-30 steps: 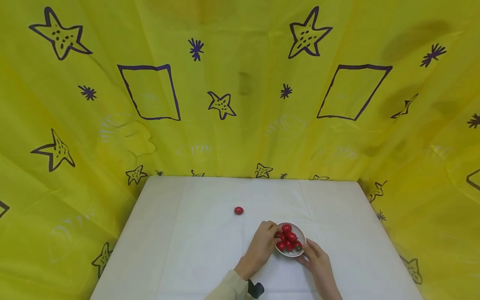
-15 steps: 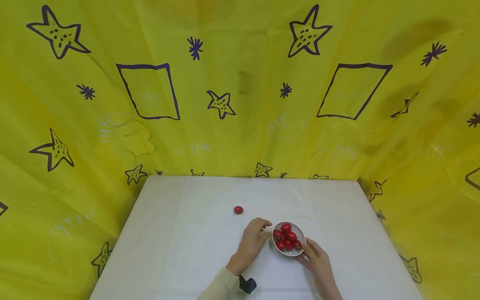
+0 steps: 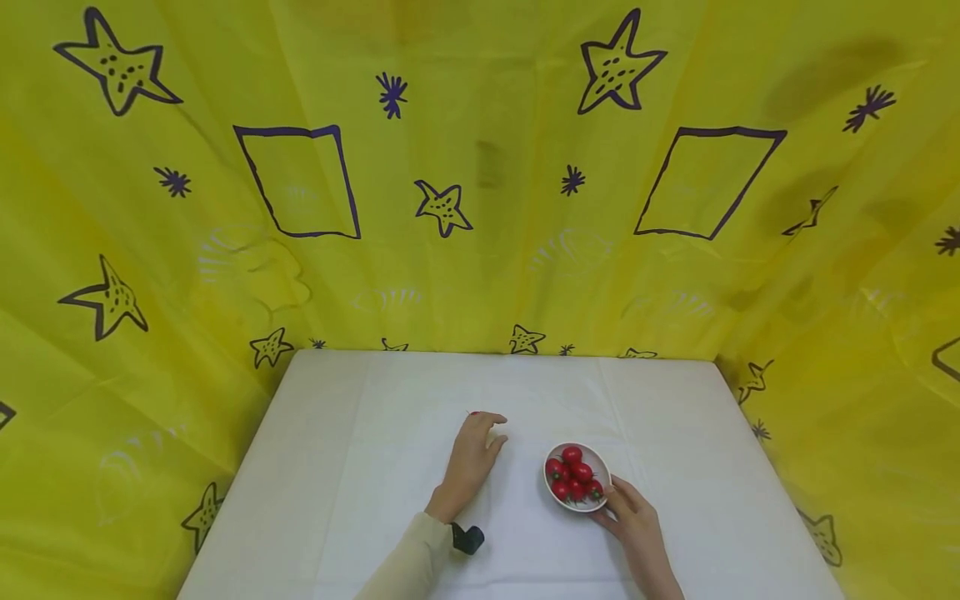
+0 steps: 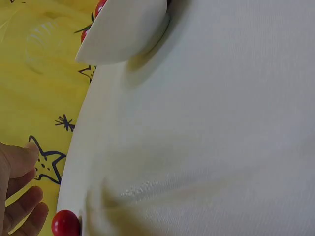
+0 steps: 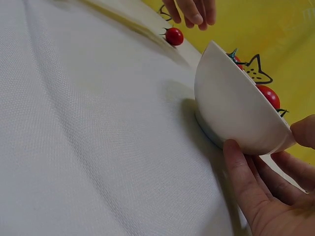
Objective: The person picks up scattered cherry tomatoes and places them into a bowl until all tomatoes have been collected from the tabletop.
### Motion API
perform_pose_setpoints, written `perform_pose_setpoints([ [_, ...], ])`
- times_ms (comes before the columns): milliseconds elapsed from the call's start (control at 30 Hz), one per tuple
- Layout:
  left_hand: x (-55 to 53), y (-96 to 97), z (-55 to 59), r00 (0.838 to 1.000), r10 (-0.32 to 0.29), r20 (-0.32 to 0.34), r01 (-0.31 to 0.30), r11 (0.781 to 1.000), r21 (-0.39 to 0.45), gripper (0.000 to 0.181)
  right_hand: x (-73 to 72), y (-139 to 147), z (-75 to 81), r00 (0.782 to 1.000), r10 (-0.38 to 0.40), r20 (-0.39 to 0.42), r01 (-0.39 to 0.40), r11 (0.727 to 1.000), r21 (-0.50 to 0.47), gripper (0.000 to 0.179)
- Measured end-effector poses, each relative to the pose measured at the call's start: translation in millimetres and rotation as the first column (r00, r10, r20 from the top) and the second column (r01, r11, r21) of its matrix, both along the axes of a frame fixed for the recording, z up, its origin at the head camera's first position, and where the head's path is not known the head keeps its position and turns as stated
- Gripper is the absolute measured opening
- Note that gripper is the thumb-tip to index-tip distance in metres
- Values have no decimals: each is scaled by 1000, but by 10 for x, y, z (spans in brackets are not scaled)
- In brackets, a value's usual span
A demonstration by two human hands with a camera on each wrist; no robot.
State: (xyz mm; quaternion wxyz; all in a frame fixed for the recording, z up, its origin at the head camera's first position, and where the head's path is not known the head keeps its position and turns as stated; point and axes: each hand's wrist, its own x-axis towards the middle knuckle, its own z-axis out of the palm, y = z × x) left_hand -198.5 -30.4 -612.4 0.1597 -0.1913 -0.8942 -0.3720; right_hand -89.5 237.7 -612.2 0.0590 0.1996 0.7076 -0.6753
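A white bowl (image 3: 598,463) holds several red cherry tomatoes (image 3: 581,472) with green stems. My right hand (image 3: 633,521) grips the bowl's near right side, thumb at the rim and fingers (image 5: 240,169) against the outer wall underneath. Whether the bowl's base touches the cloth, I cannot tell. Left of the bowl, my left hand (image 3: 468,458) hovers with relaxed fingers and nothing in them. A lone cherry tomato (image 5: 174,36) lies on the cloth close to that hand; in the head view the hand hides most of it. The left wrist view shows this tomato (image 4: 65,223) apart from the fingertips.
A white cloth (image 3: 375,467) covers the table. Yellow curtains (image 3: 480,275) printed with dark stars and frames enclose its back and sides. A black strap piece (image 3: 468,539) sits at my left wrist, below a light sleeve (image 3: 412,554).
My left hand has left the tomatoes in the bowl and moved left and away from me, to the lone tomato. The right hand and bowl stay almost where they were.
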Motion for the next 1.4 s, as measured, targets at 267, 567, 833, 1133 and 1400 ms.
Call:
perform_pose_setpoints([
  [267,-162,-175,-79,993,108,-39,-110,993,-53,25,4,-8,10,1000,-15,2,15,1000,-3,57],
  [567,-206,-269,-126,983,186,13,-183,977,-106,38,3,-6,-6,1000,-17,4,16,1000,1,57],
  [833,-238,-303,-100,972,172,158,-152,980,-130,42,7,-3,-1,1000,-15,2,15,1000,-1,57],
  [1133,-323,-304,-134,975,182,124,-156,969,-192,32,6,3,-22,1000,-11,-1,11,1000,-3,58],
  [1400,-316,-299,-113,975,187,123,-161,968,-193,31,6,-5,-2,1000,-18,7,18,1000,-7,57],
])
